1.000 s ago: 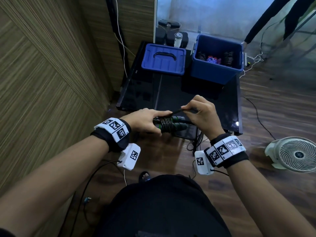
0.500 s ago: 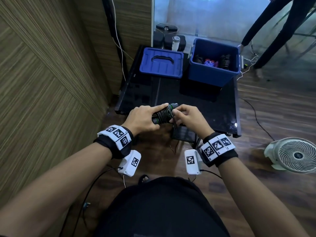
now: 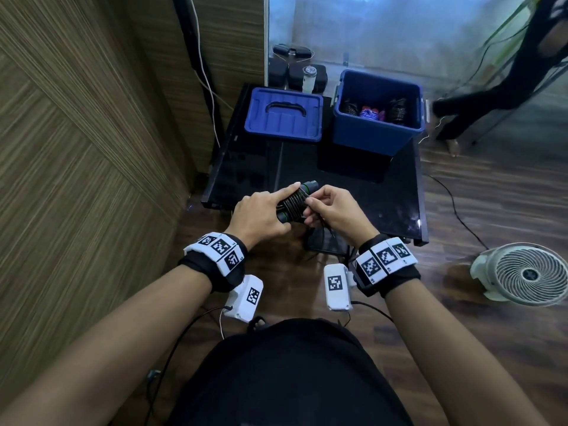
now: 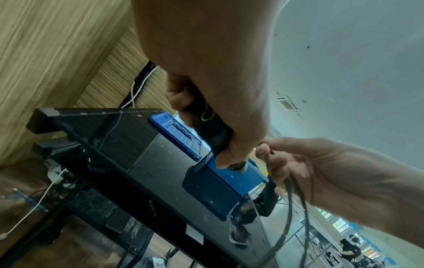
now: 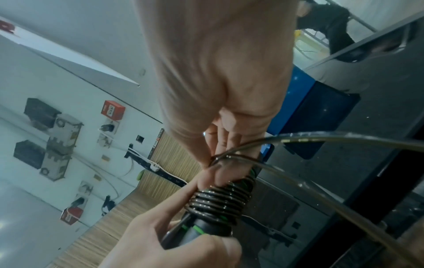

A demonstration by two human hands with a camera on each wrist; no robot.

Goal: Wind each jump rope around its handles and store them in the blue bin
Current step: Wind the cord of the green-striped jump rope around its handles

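Note:
My left hand (image 3: 261,215) grips the black jump rope handles (image 3: 295,199) with green rings, held together over the near edge of the black table; its index finger lies along the wound coils (image 5: 220,201). My right hand (image 3: 330,210) pinches the loose black rope (image 5: 321,138) right beside the coils, and the free length (image 4: 289,208) hangs below it. The open blue bin (image 3: 373,136) stands at the table's far right with wound ropes (image 3: 372,112) inside.
The blue lid (image 3: 284,119) lies flat at the far left of the black glass table (image 3: 384,195). A wooden wall (image 3: 76,164) is on the left. A white fan (image 3: 527,275) sits on the floor at right. A person's legs (image 3: 491,96) stand beyond the bin.
The handle bundle has turned from lying crosswise to pointing away and up toward the bin. My right hand has come down beside the coils, closer to the left hand.

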